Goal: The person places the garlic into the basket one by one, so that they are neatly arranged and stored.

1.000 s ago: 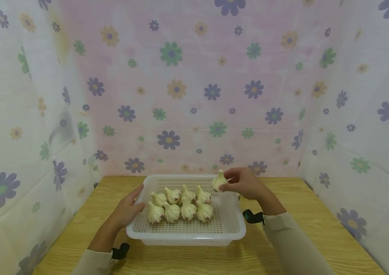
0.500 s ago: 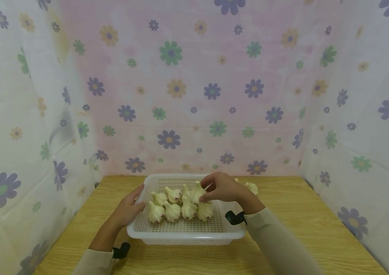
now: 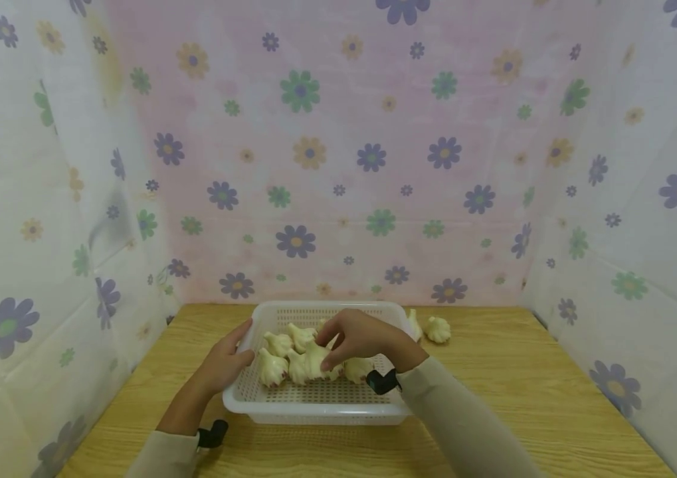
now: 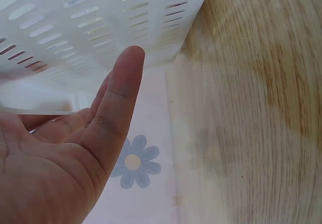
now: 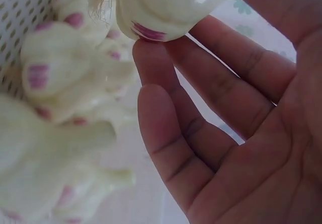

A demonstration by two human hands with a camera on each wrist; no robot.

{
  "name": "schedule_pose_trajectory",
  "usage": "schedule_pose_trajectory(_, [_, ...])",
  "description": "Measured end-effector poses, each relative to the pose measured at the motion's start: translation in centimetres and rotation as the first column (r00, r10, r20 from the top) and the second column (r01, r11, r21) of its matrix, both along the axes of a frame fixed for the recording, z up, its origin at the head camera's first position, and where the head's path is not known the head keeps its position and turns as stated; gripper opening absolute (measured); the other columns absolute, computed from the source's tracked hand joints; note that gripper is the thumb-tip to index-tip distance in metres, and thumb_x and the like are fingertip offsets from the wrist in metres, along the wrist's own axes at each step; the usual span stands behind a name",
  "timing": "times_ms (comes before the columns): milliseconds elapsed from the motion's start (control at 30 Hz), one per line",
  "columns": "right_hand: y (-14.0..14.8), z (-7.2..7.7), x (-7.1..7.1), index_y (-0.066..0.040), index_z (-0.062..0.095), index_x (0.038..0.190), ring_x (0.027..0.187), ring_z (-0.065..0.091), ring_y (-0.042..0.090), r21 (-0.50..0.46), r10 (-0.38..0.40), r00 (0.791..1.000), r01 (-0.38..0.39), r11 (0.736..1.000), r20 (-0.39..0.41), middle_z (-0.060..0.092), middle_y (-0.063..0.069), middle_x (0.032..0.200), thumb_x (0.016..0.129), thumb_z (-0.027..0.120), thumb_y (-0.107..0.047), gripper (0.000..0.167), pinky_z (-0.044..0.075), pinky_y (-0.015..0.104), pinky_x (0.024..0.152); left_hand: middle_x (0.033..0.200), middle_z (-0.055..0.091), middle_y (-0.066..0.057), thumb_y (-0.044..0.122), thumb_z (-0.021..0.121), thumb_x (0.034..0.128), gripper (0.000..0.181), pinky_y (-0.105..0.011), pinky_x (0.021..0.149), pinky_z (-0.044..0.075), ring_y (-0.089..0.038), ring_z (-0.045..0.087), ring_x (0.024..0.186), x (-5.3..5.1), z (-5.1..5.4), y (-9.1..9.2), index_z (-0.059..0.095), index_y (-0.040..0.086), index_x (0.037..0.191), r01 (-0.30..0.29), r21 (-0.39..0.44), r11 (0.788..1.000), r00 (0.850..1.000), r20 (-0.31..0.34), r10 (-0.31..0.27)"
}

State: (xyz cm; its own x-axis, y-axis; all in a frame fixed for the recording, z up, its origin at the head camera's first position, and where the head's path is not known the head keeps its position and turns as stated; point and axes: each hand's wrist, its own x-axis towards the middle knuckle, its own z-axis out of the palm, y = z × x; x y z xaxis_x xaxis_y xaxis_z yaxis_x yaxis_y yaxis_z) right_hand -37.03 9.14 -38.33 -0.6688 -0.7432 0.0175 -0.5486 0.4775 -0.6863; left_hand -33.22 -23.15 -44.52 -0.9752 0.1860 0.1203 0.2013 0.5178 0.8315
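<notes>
A white plastic basket [image 3: 338,409] with slotted walls stands on the table, several pale garlic bulbs [image 3: 273,367] lying in its left and middle part. At its left side my left hand [image 3: 222,366] holds the rim, thumb on top. The left wrist view shows that hand's fingers [image 4: 118,93] against the outer wall. Over the bulbs, my right hand [image 3: 357,337] pinches one garlic bulb [image 3: 315,358] between thumb and fingers. In the right wrist view the held garlic bulb [image 5: 161,7] has purple streaks and root hairs. My right hand hides some bulbs behind it.
Just beyond the basket's right side, another garlic bulb [image 3: 437,330] lies on the wood-grain table [image 3: 529,378], with one more partly hidden beside the rim. Flower-patterned cloth [image 3: 338,166] encloses the table at the back and both sides.
My right hand has carried a garlic bulb from the basket's back right corner leftward and down among the other bulbs. The left hand has stayed on the rim.
</notes>
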Motion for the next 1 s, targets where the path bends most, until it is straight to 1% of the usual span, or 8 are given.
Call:
schedule_pose_trajectory(200, [-2.3, -0.7, -0.1, -0.020, 0.079, 0.119, 0.104, 0.075, 0.015, 0.030, 0.053, 0.999, -0.053, 0.998, 0.001, 0.074, -0.003, 0.126, 0.078, 0.091, -0.028, 0.043, 0.058, 0.026, 0.089, 0.169, 0.023, -0.023, 0.011, 0.055, 0.0958, 0.077, -0.052, 0.097, 0.057, -0.049, 0.041, 0.145, -0.1, -0.1, 0.0, 0.022, 0.008, 0.166, 0.002, 0.007, 1.000, 1.000, -0.003, -0.002])
schedule_pose_trajectory(300, [-3.4, -1.0, 0.0, -0.016, 0.081, 0.101, 0.091, 0.072, 0.006, 0.055, 0.115, 0.993, -0.113, 0.992, -0.035, 0.076, -0.008, 0.107, 0.079, 0.090, -0.025, 0.026, 0.055, 0.020, 0.080, 0.169, 0.023, -0.022, 0.012, 0.054, 0.0964, 0.077, -0.053, 0.099, 0.056, -0.048, 0.042, 0.145, -0.1, 0.0, 0.0, 0.022, 0.009, 0.166, -0.002, -0.005, 1.000, 1.000, -0.006, 0.002])
schedule_pose_trajectory(400, [-4.4, -1.1, 0.2, -0.014, 0.066, 0.074, 0.061, 0.046, -0.001, 0.077, 0.163, 0.984, -0.158, 0.985, -0.070, 0.054, -0.009, 0.072, 0.081, 0.089, -0.023, 0.025, 0.040, 0.017, 0.060, 0.170, 0.023, -0.021, 0.014, 0.054, 0.0965, 0.077, -0.055, 0.101, 0.055, -0.047, 0.043, 0.145, -0.2, 0.1, 0.1, 0.022, 0.009, 0.166, -0.006, -0.021, 1.000, 1.000, -0.009, 0.006])
schedule_pose_trajectory(500, [-5.3, -1.2, 0.3, -0.014, 0.058, 0.069, 0.057, 0.028, 0.007, 0.095, 0.185, 0.979, -0.178, 0.980, -0.082, 0.038, -0.005, 0.066, 0.081, 0.088, -0.022, 0.033, 0.028, 0.023, 0.056, 0.170, 0.024, -0.020, 0.014, 0.054, 0.0968, 0.076, -0.054, 0.099, 0.056, -0.047, 0.044, 0.144, -0.2, 0.2, 0.2, 0.022, 0.009, 0.166, -0.011, -0.017, 1.000, 1.000, -0.010, 0.011])
schedule_pose_trajectory(600, [-5.9, -1.5, 0.2, -0.019, 0.075, 0.079, 0.062, 0.043, 0.002, 0.109, 0.167, 0.982, -0.157, 0.981, -0.085, 0.060, -0.013, 0.071, 0.079, 0.090, -0.023, 0.015, 0.040, 0.018, 0.059, 0.170, 0.023, -0.021, 0.013, 0.054, 0.0966, 0.076, -0.055, 0.098, 0.056, -0.049, 0.043, 0.144, -0.3, 0.0, 0.1, 0.022, 0.008, 0.166, 0.000, -0.012, 1.000, 1.000, -0.014, 0.000])
schedule_pose_trajectory(667, [-6.3, -1.7, 0.1, -0.020, 0.082, 0.093, 0.076, 0.057, -0.002, 0.130, 0.141, 0.986, -0.130, 0.983, -0.084, 0.072, -0.016, 0.088, 0.077, 0.091, -0.026, 0.019, 0.049, 0.016, 0.069, 0.171, 0.019, -0.020, 0.012, 0.054, 0.0959, 0.077, -0.059, 0.110, 0.047, -0.048, 0.033, 0.151, -0.4, -0.2, 0.0, 0.021, 0.006, 0.165, 0.009, -0.023, 1.000, 1.000, -0.029, -0.010])
schedule_pose_trajectory(833, [-7.3, -1.9, 0.2, -0.022, 0.083, 0.105, 0.092, 0.069, -0.002, 0.183, 0.067, 0.997, -0.059, 0.981, -0.035, 0.078, -0.014, 0.100, 0.075, 0.092, -0.026, 0.033, 0.057, 0.021, 0.079, 0.175, 0.008, -0.013, 0.009, 0.052, 0.0927, 0.079, -0.062, 0.126, 0.013, -0.041, 0.006, 0.160, -0.8, -0.5, -0.1, 0.019, 0.002, 0.164, 0.027, -0.058, 0.998, 0.997, -0.069, -0.031])
schedule_pose_trajectory(1000, [-8.2, -1.8, 0.6, -0.018, 0.082, 0.103, 0.080, 0.070, 0.000, 0.206, 0.020, 1.000, -0.024, 0.978, 0.022, 0.078, -0.013, 0.090, 0.074, 0.093, -0.022, 0.031, 0.059, 0.022, 0.072, 0.175, 0.010, -0.008, 0.010, 0.052, 0.0918, 0.078, -0.060, 0.126, 0.014, -0.038, 0.009, 0.160, -0.7, -0.6, -0.2, 0.024, 0.004, 0.164, 0.014, -0.071, 0.997, 0.997, -0.077, -0.020])
